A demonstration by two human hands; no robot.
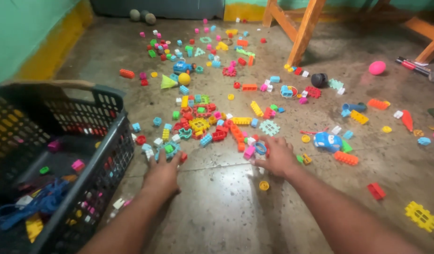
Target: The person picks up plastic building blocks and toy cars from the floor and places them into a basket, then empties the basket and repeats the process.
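Step in hand: gathering, by my reading; both hands are down on the floor at the near edge of the toy spread, centre of the frame.
Left hand [163, 175]: palm down, fingers spread wide over small white and green bricks [166, 148], touching them; nothing is gripped that I can see.
Right hand [276, 157]: also flat and spread, fingertips at a blue ring [260, 148] and a pink brick [249, 152] (whether a finger hooks the ring I cannot tell).
Basket [114, 155]: dark, slotted plastic, lower left of the frame, just beside the left hand, with a few pieces and blue cord inside.
Next move calls for: closing the fingers on a cluster, then a short lift leftward over the basket wall.
Loose nearby: a yellow disc [264, 185] below the right hand; a blue toy car [328, 140] to its right.
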